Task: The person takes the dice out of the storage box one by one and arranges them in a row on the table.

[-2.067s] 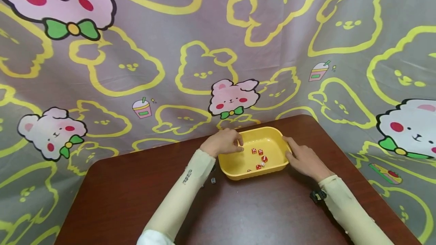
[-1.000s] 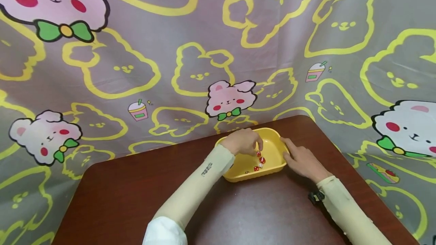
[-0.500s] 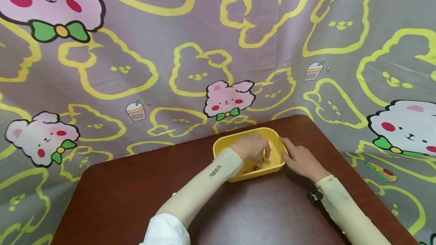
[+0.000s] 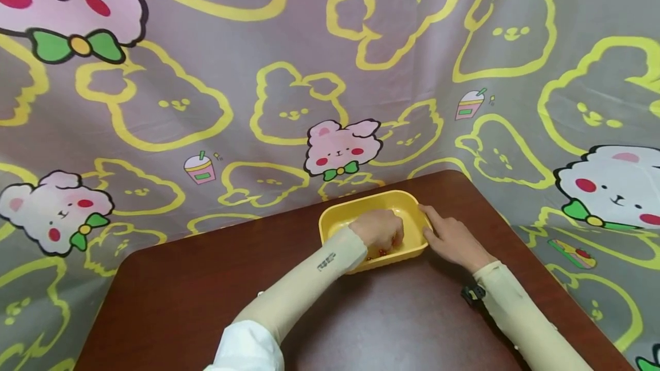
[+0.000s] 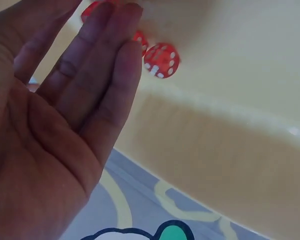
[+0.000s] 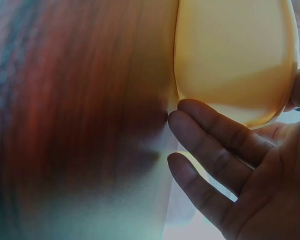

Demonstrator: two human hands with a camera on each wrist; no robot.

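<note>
A yellow rectangular tray (image 4: 399, 258) sits near the far side of the table. My left hand (image 4: 378, 229) reaches down into it, its fingertips at red dice (image 4: 382, 253) with white pips. In the left wrist view, a rounded red die (image 5: 161, 60) lies just beyond the fingertips, with more red partly hidden behind them. The three visible fingers are fairly straight and together; whether thumb and index pinch a die I cannot tell. My right hand (image 4: 454, 239) holds the tray's right end, thumb near the rim and fingers along the outer wall (image 6: 230, 65).
The dark brown wooden table (image 4: 206, 291) has rounded far corners. Behind and to the right hangs a grey-mauve cloth (image 4: 278, 90) with cartoon animals and yellow outlines. A black band (image 4: 472, 295) is on my right wrist. My left forearm crosses the table in front of the tray.
My left hand has moved rightward from the tray's left side and down into the dice, covering most of them. The grey die seen earlier on the table is hidden now. My right hand stays at the tray.
</note>
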